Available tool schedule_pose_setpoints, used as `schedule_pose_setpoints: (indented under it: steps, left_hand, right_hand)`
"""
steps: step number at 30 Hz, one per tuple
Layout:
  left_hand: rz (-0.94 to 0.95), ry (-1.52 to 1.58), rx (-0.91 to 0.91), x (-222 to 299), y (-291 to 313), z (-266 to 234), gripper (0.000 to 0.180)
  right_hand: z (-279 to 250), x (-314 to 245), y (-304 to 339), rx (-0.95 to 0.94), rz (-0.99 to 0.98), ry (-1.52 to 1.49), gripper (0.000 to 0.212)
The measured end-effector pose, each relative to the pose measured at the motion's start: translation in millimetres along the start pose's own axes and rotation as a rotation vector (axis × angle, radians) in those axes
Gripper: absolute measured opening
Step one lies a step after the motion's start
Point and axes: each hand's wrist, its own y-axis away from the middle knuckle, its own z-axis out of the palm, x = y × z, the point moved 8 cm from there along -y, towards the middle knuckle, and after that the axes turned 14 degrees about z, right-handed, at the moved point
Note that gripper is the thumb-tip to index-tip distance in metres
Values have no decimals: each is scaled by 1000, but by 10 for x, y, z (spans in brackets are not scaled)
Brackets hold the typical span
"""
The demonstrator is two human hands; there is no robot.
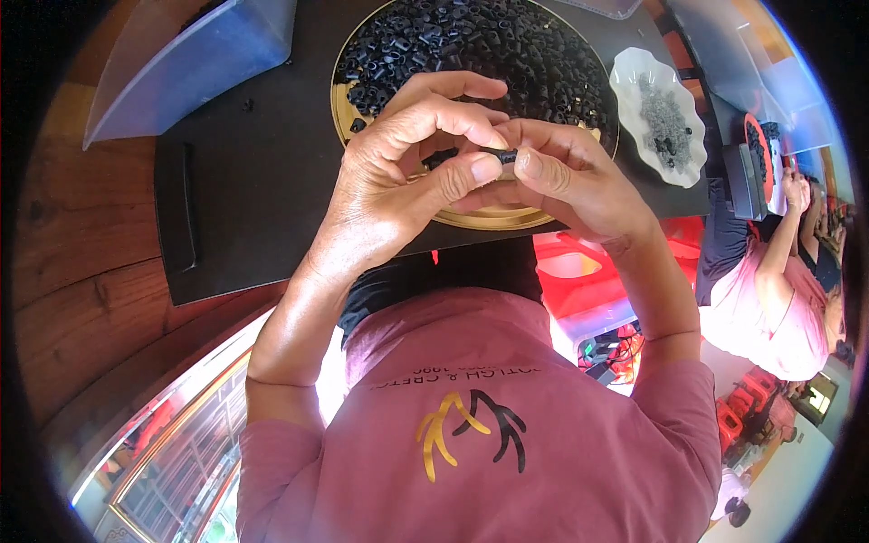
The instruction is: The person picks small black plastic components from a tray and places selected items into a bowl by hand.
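Clock from the hands. Black table [244,217] underneath everything. Gold round tray [507,220] at 12, heaped with small black tubular pieces [507,41]. Bluish translucent bin [208,63] at 10. Left hand [376,195]: thumb and index pinched on the piece's left end, other fingers loosely curled. Right hand [588,181]: thumb and fingers closed on its right end. White scalloped dish [692,163] between 2 and 3, clear bits inside. Small black piece [508,156]: between both hands' fingertips, over tray's 6 o'clock side.
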Motion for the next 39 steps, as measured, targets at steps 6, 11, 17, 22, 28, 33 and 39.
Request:
schedule_pose_setpoints:
  steps: [6, 11, 17, 22, 28, 33, 39]
  left_hand:
    - [149, -413, -68, 164, -35, 88, 25]
    - [374, -767, -96, 310, -39, 180, 24]
    - [331, -875, -143, 340, -74, 222, 25]
    - [296, -895, -165, 300, -111, 213, 26]
    - [11, -703, -108, 147, -102, 119, 26]
    - [234, -824, -174, 229, -59, 171, 23]
    - [149, -869, -251, 208, -97, 182, 22]
  right_hand:
    - [21, 42, -2, -143, -53, -190, 48]
    - [98, 80, -4, -168, -34, -393, 46]
    - [158, 59, 16, -135, -42, -430, 44]
    - [99, 113, -2, -127, 4, -435, 40]
    - [70, 183, -12, -133, 71, -499, 35]
    - [93, 175, -12, -145, 43, -488, 36]
    - [56, 183, 7, -86, 63, -384, 42]
